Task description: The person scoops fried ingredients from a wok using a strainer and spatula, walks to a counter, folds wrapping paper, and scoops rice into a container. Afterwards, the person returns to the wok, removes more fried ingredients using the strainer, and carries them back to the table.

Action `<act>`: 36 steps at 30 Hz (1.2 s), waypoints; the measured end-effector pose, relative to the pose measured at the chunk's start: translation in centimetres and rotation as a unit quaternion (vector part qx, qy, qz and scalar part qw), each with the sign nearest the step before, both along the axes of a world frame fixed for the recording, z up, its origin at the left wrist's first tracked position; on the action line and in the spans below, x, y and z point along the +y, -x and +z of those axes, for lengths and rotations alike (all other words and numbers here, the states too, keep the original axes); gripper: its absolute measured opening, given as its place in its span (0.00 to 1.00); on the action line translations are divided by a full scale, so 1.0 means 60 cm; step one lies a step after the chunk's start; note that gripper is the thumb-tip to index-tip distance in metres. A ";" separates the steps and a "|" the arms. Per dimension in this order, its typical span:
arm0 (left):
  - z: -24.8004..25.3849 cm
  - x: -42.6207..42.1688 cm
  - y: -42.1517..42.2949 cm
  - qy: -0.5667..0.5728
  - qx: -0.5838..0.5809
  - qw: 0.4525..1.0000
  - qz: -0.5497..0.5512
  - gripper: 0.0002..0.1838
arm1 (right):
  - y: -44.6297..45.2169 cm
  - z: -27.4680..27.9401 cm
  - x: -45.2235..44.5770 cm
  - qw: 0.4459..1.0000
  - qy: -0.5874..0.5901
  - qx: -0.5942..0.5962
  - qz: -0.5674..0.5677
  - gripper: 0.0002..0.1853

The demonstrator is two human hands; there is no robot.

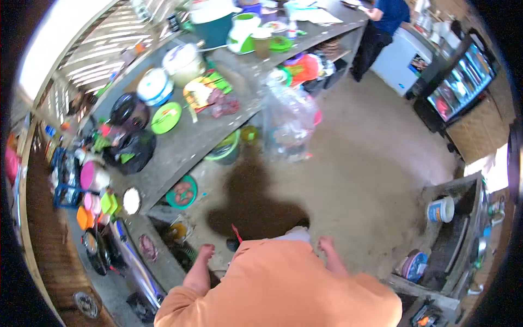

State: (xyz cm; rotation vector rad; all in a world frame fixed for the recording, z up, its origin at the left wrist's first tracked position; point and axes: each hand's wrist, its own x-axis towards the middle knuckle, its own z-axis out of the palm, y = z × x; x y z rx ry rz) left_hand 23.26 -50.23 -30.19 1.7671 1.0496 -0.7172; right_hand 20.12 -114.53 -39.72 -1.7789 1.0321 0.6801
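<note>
My left hand [206,252] hangs at my side, fingers curled in with nothing visible in them. It is nearest to the low opening under the concrete counter, where a yellowish container [178,231] sits. My right hand [326,243] is also curled closed and holds nothing that I can see; bare floor lies around it. Both hands are small and slightly blurred beside my orange shirt [283,283]. A green basin [181,192] with brownish round things in it stands on the floor, ahead of my left hand.
A concrete counter [190,143] carries a lime-green plate [166,117], black bags [133,150], pots and buckets. Clear plastic bags [291,120] hang at its corner. A person in dark blue [389,19] stands by a white chest freezer [400,60]. A display fridge [460,82] is at right.
</note>
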 end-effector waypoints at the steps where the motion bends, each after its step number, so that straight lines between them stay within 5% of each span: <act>1: 0.012 -0.048 -0.075 -0.019 -0.019 0.999 -0.016 0.14 | -0.015 0.023 -0.049 1.000 0.005 -0.008 -0.012 0.16; 3: 0.014 -0.129 -0.193 -0.012 -0.060 0.997 -0.041 0.13 | 0.041 0.100 -0.079 0.998 -0.009 0.057 -0.021 0.13; 6: 0.060 -0.338 -0.347 0.047 -0.169 0.984 -0.019 0.09 | 0.123 -0.044 -0.250 0.993 -0.060 0.054 0.084 0.12; 7: 0.100 -0.418 -0.381 0.039 -0.197 0.979 -0.046 0.08 | 0.114 -0.021 -0.284 0.994 -0.058 0.056 0.072 0.12; 9: 0.112 -0.539 -0.437 0.066 -0.213 0.970 -0.101 0.08 | 0.046 0.040 -0.347 0.976 0.066 0.099 0.185 0.12; 11: 0.102 -0.633 -0.484 0.091 -0.229 0.957 -0.155 0.08 | 0.013 -0.005 -0.417 0.988 0.133 -0.057 0.063 0.13; 16: -0.014 -0.741 -0.532 0.092 0.015 0.945 -0.313 0.14 | -0.164 0.117 -0.496 0.979 0.049 -0.086 -0.177 0.18; 18: -0.110 -0.742 -0.555 0.082 -0.009 0.862 -0.500 0.11 | -0.208 0.109 -0.533 0.966 0.024 -0.124 -0.227 0.18; 20: 0.030 -0.850 -0.571 0.012 0.096 0.929 -0.358 0.08 | -0.227 0.089 -0.576 0.969 0.021 -0.087 -0.228 0.17; 21: 0.009 -0.878 -0.604 0.013 0.095 0.925 -0.369 0.08 | -0.235 0.080 -0.591 0.975 0.012 -0.049 -0.218 0.17; 23: -0.085 -0.891 -0.655 0.115 -0.026 0.813 -0.570 0.07 | -0.231 0.055 -0.623 0.960 -0.035 -0.030 -0.278 0.14; 25: -0.071 -0.983 -0.753 0.105 -0.024 0.830 -0.548 0.06 | -0.232 0.089 -0.659 0.992 0.047 -0.037 -0.114 0.12; 27: -0.073 -1.062 -0.850 0.115 -0.043 0.854 -0.506 0.08 | -0.188 -0.048 -0.729 0.931 0.191 -0.066 0.304 0.15; 28: -0.080 -1.110 -0.908 0.121 -0.056 0.865 -0.484 0.10 | -0.204 -0.050 -0.756 0.930 0.195 -0.068 0.304 0.15; 31: -0.119 -1.236 -1.072 0.063 -0.180 0.821 -0.538 0.17 | -0.291 0.020 -0.803 0.992 0.116 -0.042 -0.018 0.16; 32: -0.131 -1.268 -1.131 0.255 -0.126 0.868 -0.407 0.19 | -0.353 0.084 -0.817 0.985 0.060 -0.024 -0.157 0.16; 33: -0.120 -1.329 -1.185 0.188 -0.180 0.865 -0.428 0.18 | -0.413 0.145 -0.831 0.956 0.025 -0.010 -0.292 0.17; 36: 0.067 -1.512 -1.313 0.123 -0.180 0.870 -0.442 0.14 | -0.581 0.116 -0.935 0.975 0.060 -0.044 -0.210 0.18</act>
